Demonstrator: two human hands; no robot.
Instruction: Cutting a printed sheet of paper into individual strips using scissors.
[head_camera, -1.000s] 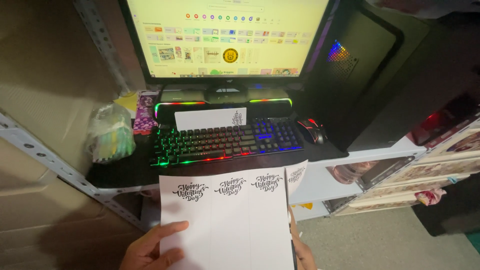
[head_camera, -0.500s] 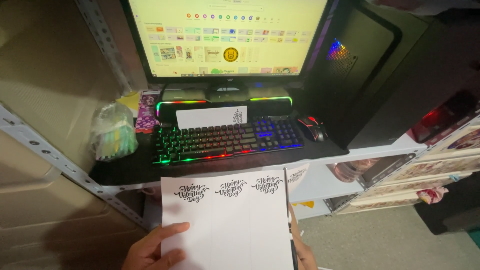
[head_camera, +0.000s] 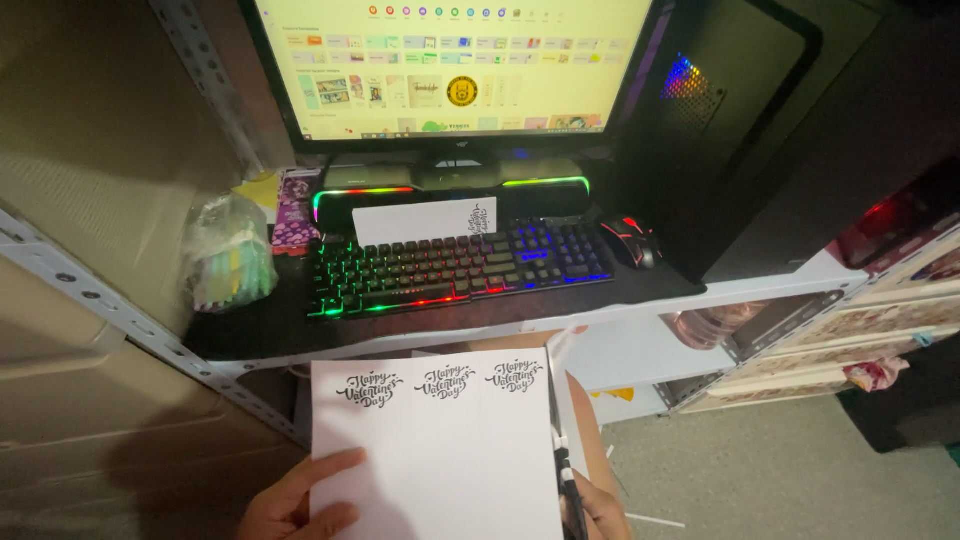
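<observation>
I hold a white sheet of paper (head_camera: 440, 460) with three black script prints along its top edge, low in the head view in front of a desk. My left hand (head_camera: 295, 500) grips its lower left edge, thumb lying on the paper. My right hand (head_camera: 603, 508) is at the sheet's lower right edge, mostly behind it, and a thin black and white tool (head_camera: 567, 482) stands up along that edge at the hand. What kind of tool it is I cannot tell.
On the black desk (head_camera: 260, 335) lie a rainbow-lit keyboard (head_camera: 460, 265), a white card (head_camera: 420, 220) propped behind it, a lit mouse (head_camera: 630, 240) and a clear bag (head_camera: 230, 255). A bright monitor (head_camera: 450, 60) and a dark computer tower (head_camera: 740, 130) stand behind. A perforated metal rail (head_camera: 100, 300) crosses at left.
The sheet sits very slightly lower in view than a second ago. Both hands keep the same hold.
</observation>
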